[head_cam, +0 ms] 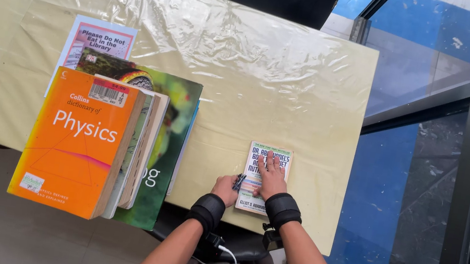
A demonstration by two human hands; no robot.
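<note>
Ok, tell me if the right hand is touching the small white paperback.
Touching. The head view shows the right hand lying flat on the small white paperback, fingers spread across its cover.

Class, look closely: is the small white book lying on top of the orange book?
No: the small white book lies alone on the table, under the right hand.

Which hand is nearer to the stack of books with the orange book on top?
Left. The left hand is between the small paperback and the stack of books; the right hand rests flat on the paperback, farther away.
</note>
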